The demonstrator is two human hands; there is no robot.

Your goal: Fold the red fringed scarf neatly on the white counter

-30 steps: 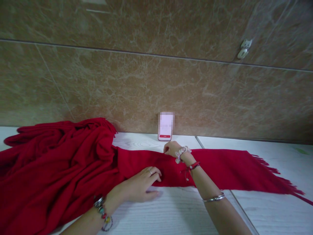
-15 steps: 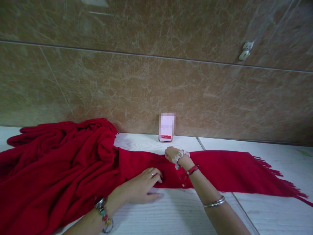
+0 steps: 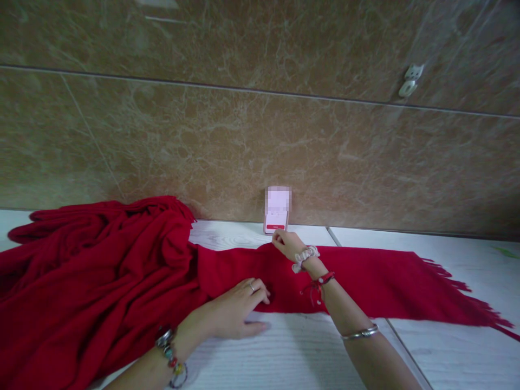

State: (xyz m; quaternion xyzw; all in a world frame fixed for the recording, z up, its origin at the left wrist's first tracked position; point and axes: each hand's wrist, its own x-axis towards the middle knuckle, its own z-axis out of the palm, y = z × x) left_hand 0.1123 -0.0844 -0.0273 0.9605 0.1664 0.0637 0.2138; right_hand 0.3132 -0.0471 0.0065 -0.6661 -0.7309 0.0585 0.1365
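In the head view, a red scarf [image 3: 377, 284] lies flat on a white bench [image 3: 300, 352], running from the middle out toward four o'clock, where its end breaks into fringe [image 3: 461, 286]. At eight o'clock sits a rumpled heap of red cloth [image 3: 101, 281]; whether it joins the flat strip I cannot tell. The hands are apart. At about half past six, the left hand [image 3: 235, 311] rests palm down, fingers loosely spread over the near edge, gripping nothing. At five o'clock, the right hand [image 3: 287, 245] is curled at the far edge, its fingertips seemingly pinching the cloth there. A phone [image 3: 277, 211] leans on the marbled wall [image 3: 203, 146], just beyond that hand toward eleven o'clock; a cat-shaped fixture [image 3: 411, 80] is at two.

The fabric looks light, soft and limp, unlikely to slip or break but quick to crease. Its long edges seem the best hold, pinched by one hand while the other steadies the strip; the fringe could tangle.
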